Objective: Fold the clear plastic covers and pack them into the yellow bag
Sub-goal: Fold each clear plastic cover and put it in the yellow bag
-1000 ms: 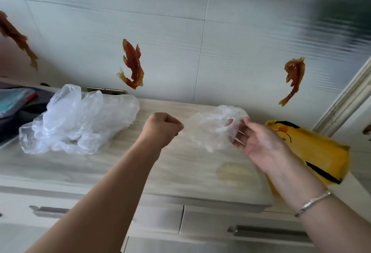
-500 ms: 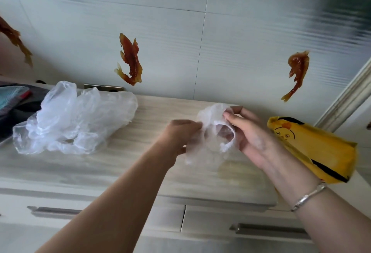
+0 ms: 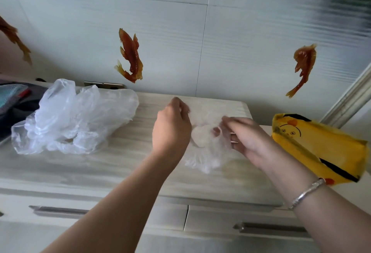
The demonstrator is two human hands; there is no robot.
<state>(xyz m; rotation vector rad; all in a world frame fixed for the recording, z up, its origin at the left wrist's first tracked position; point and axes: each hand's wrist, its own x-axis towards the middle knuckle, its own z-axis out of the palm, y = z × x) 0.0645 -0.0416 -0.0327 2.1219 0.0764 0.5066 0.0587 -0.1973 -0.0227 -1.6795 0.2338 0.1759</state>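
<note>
Both hands, left hand (image 3: 170, 130) and right hand (image 3: 244, 135), are pinching one clear plastic cover (image 3: 204, 148) between them over the bench (image 3: 120, 164), folding barely begun, while the yellow bag (image 3: 321, 148) is lying right, long axis running near-right to far-left, and the unfolded pile of covers (image 3: 74, 116) is waiting far left.

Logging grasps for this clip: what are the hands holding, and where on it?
Both hold one clear plastic cover: the left hand pinches its upper left edge, the right hand its right side.
</note>
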